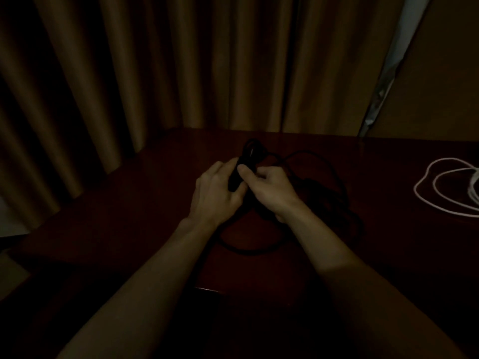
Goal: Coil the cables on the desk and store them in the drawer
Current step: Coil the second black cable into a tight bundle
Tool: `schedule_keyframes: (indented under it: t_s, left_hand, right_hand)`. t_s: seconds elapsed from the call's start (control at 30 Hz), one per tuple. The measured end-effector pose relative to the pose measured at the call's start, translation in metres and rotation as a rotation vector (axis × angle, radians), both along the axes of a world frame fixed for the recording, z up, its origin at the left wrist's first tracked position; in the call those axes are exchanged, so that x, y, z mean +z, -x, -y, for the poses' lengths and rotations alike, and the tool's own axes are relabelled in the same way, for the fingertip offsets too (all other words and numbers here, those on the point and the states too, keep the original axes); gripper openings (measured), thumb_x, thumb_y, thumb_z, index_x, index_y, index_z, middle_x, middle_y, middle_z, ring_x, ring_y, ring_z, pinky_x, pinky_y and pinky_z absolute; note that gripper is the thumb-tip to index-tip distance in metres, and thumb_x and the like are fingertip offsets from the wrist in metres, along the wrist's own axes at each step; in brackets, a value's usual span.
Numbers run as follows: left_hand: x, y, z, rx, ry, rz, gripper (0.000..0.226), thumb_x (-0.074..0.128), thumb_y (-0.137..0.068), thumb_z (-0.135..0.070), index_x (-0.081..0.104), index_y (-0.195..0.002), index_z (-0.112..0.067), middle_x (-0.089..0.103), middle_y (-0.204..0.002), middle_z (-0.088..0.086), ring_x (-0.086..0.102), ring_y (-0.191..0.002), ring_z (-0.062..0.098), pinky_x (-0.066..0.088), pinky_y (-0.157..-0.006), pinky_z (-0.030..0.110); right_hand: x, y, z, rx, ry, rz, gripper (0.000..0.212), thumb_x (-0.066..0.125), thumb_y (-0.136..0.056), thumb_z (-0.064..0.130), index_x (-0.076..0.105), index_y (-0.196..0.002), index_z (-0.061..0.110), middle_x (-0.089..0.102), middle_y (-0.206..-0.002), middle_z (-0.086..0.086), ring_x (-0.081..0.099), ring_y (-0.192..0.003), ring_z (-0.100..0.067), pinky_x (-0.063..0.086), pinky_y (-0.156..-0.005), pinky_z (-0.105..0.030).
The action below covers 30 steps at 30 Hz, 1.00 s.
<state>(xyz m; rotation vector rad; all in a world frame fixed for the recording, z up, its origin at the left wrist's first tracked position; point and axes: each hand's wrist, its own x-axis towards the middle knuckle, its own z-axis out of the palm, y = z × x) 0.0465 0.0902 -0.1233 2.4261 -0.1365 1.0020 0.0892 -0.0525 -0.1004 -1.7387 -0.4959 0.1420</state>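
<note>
Gripping the bundled black cable (250, 154) with left hand (215, 193) and right hand (272, 190), pressed together. Better to draw slack, lying on the desk (142, 203) right of and below the hands, into even loops, pinching each turn. Leaving 1 white cable (440, 187) far right.

Blk cable (249, 154): bunched at ctr of desk (145, 203), slack loops trailing right & nearward.
Wht cable (415, 189): loose flat loops, far right, partly cut off.
</note>
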Motion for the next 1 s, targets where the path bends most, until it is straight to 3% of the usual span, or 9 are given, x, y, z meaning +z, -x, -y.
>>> schedule_keyframes:
  t_s: [0.07,0.17,0.27,0.43,0.57,0.63,0.7,0.83,1.0]
  left_hand:
    - [0.005,0.0,0.0,-0.057,0.147,-0.082,0.036,0.072,-0.094,-0.03,0.061,-0.124,-0.014,0.069,-0.103,-0.001,0.067,-0.083,0.011,0.056,-0.067,0.03]
    - [0.008,0.001,-0.002,-0.168,0.36,-0.231,0.034,0.075,-0.092,-0.033,0.054,-0.114,-0.019,0.068,-0.1,-0.005,0.067,-0.082,0.004,0.057,-0.07,0.032]
    - [0.008,-0.001,-0.007,-0.286,0.401,-0.293,0.032,0.073,-0.093,-0.031,0.061,-0.121,-0.02,0.071,-0.108,-0.006,0.07,-0.096,0.005,0.061,-0.084,0.035]
    - [0.011,0.001,-0.01,-0.48,0.559,-0.315,0.022,0.064,-0.097,-0.003,0.069,-0.117,-0.008,0.074,-0.112,0.006,0.072,-0.104,0.015,0.056,-0.089,0.026]
    - [0.011,0.001,-0.01,-0.477,0.557,-0.307,0.028,0.063,-0.099,-0.001,0.07,-0.122,-0.016,0.075,-0.117,-0.003,0.071,-0.111,0.008,0.054,-0.091,0.022]
    - [0.007,-0.002,-0.01,-0.427,0.514,-0.272,0.027,0.066,-0.099,-0.005,0.07,-0.122,-0.019,0.075,-0.116,-0.004,0.071,-0.11,0.01,0.057,-0.092,0.027]
    - [0.005,-0.003,-0.01,-0.348,0.437,-0.219,0.027,0.067,-0.099,-0.01,0.071,-0.124,-0.02,0.076,-0.113,-0.007,0.072,-0.107,0.009,0.06,-0.093,0.034]
    - [0.006,-0.001,-0.005,-0.213,0.332,-0.116,0.038,0.066,-0.1,-0.014,0.065,-0.138,-0.02,0.071,-0.113,-0.019,0.067,-0.103,-0.01,0.054,-0.086,0.012]
    - [0.005,-0.002,-0.005,-0.13,0.289,-0.092,0.036,0.07,-0.098,-0.019,0.068,-0.134,-0.021,0.074,-0.109,-0.013,0.069,-0.095,-0.006,0.055,-0.076,0.009]
  right_hand:
    - [0.0,-0.001,0.003,0.031,0.043,0.035,0.031,0.063,-0.102,0.038,0.074,-0.088,0.013,0.074,-0.076,0.004,0.069,-0.066,-0.007,0.056,-0.063,-0.028]
    - [0.002,0.0,0.008,0.086,0.1,0.093,0.031,0.061,-0.104,0.029,0.066,-0.08,0.01,0.061,-0.055,0.015,0.055,-0.048,0.002,0.041,-0.048,-0.017]
    - [0.002,-0.002,0.009,0.119,0.12,0.118,0.039,0.061,-0.104,0.028,0.064,-0.094,-0.01,0.059,-0.066,-0.003,0.052,-0.053,-0.013,0.038,-0.049,-0.028]
    - [0.003,-0.007,0.011,0.154,0.114,0.039,0.03,0.059,-0.105,0.027,0.063,-0.109,-0.003,0.057,-0.073,-0.002,0.051,-0.055,-0.011,0.041,-0.05,-0.026]
    - [0.001,-0.008,0.011,0.141,0.149,0.043,0.03,0.057,-0.106,0.03,0.053,-0.121,0.005,0.058,-0.083,-0.005,0.051,-0.052,-0.009,0.041,-0.047,-0.023]
    - [0.001,-0.008,0.011,0.136,0.125,0.002,0.033,0.058,-0.105,0.032,0.043,-0.127,0.013,0.06,-0.082,-0.006,0.053,-0.055,-0.01,0.041,-0.047,-0.025]
    - [0.003,-0.007,0.011,0.123,0.133,-0.015,0.029,0.06,-0.104,0.036,0.044,-0.12,0.018,0.063,-0.078,-0.004,0.058,-0.06,-0.01,0.045,-0.052,-0.025]
    - [0.003,-0.009,0.008,0.077,0.104,-0.029,0.034,0.065,-0.098,0.046,0.062,-0.108,0.013,0.067,-0.077,0.0,0.063,-0.067,-0.012,0.049,-0.059,-0.027]
    - [-0.006,-0.009,0.0,-0.164,0.49,0.34,0.054,0.052,-0.092,0.071,0.065,-0.108,0.022,0.069,-0.093,0.003,0.067,-0.084,-0.02,0.058,-0.073,-0.038]
